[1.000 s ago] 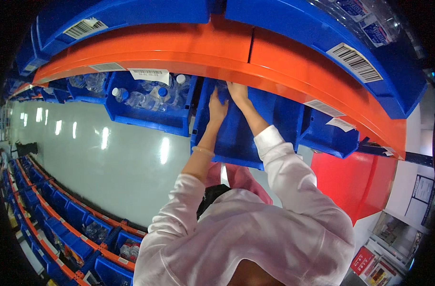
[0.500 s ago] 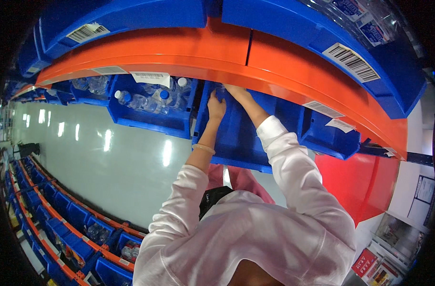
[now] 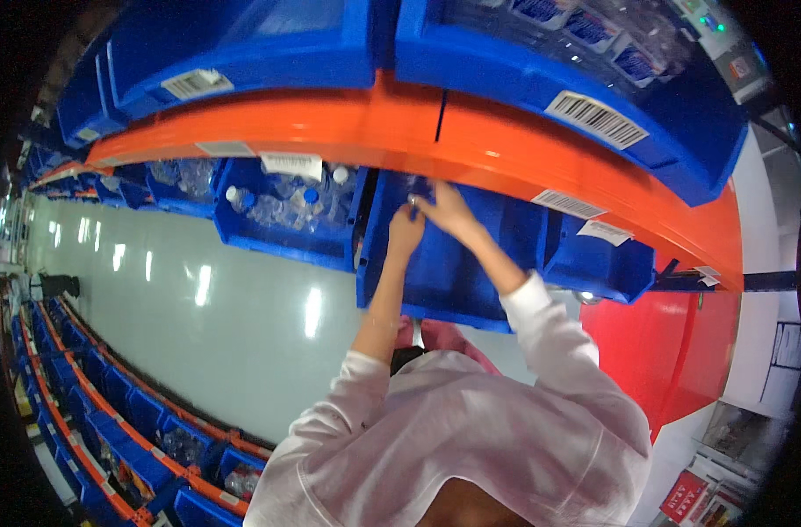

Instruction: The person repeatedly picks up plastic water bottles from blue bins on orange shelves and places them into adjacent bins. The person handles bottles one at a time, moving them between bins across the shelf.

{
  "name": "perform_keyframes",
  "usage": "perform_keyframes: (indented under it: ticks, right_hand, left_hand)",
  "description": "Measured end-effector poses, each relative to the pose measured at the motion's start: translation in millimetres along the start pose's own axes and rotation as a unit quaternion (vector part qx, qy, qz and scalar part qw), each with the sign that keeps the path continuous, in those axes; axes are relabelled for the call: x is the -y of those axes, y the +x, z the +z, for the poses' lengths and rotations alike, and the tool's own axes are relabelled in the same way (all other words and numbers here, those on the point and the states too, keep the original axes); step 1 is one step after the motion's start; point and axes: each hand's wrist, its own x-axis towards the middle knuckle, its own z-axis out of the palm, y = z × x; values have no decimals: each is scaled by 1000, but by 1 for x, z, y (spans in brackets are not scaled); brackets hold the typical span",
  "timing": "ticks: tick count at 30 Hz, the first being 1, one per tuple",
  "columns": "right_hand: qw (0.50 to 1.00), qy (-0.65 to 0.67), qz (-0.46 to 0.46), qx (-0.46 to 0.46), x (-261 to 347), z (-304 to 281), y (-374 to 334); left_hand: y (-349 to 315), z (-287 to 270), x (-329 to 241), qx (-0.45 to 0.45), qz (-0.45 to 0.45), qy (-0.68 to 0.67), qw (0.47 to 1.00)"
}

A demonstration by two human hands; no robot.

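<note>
In the far left part of the wide blue bin (image 3: 444,272), a small shiny object (image 3: 413,201) lies between the fingertips of the left hand (image 3: 405,232) and right hand (image 3: 448,212); blur hides how tightly the curled fingers grip.

Glossy grey floor (image 3: 172,351) carries bright reflections (image 3: 312,312); orange-beamed racking (image 3: 190,476) runs lower left; at right, a red panel (image 3: 642,351) beside what seems a pale wall (image 3: 758,329)
</note>
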Motion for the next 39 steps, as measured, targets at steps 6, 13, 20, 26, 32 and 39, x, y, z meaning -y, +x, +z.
perform_keyframes:
  ticks: [6, 13, 20, 26, 32, 39]
  right_hand:
    - [971, 217, 31, -97, 100, -85, -112]
    - [923, 46, -194, -330, 165, -222, -156]
    - [794, -56, -228, -560, 155, -332, -33]
    - [790, -32, -204, -577, 136, -348, 22]
    - [811, -43, -162, -560, 119, -343, 32]
    - [820, -78, -151, -547, 127, -334, 25]
  left_hand:
    - [-86, -43, -187, 196, 105, 100, 970]
    - [-131, -49, -342, 204, 423, -3, 883]
    - [-17, 5, -426, -129, 565, -137, 803]
    - [7, 14, -443, -244, 523, -10, 817]
    - [12, 15, -424, -201, 476, 20, 856]
    - [11, 16, -423, -194, 485, 51, 851]
